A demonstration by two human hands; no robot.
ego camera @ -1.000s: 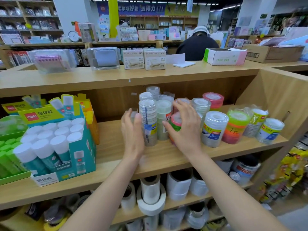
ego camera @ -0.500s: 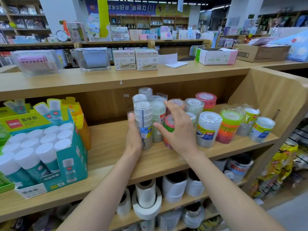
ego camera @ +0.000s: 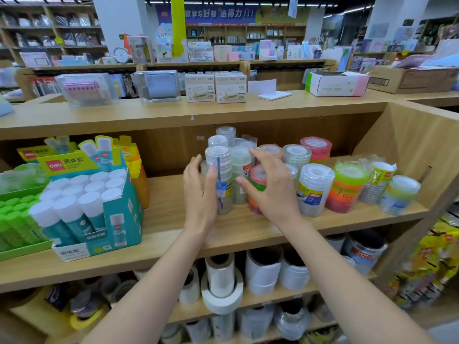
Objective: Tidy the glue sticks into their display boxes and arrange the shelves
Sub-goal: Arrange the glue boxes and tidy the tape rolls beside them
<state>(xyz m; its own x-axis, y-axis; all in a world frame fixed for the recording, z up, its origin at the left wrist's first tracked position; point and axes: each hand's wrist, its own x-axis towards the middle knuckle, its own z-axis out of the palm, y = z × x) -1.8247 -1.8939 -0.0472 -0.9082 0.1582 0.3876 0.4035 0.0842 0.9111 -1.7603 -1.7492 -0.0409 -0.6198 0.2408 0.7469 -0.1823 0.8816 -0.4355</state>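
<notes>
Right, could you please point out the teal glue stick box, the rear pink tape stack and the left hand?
teal glue stick box (ego camera: 124, 212): head view, right side wall.
rear pink tape stack (ego camera: 316, 143): head view, top face.
left hand (ego camera: 198, 194): head view, its back.

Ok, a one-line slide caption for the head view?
Left hand and right hand press on wrapped tape stacks on a wooden shelf, right of a teal glue stick box.

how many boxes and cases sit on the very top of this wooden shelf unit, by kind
clear plastic cases: 2
small beige boxes: 2
white box with green and pink ends: 1
brown cardboard box: 1
total: 6
The pale thing cut off at the left edge is not counted.
</notes>
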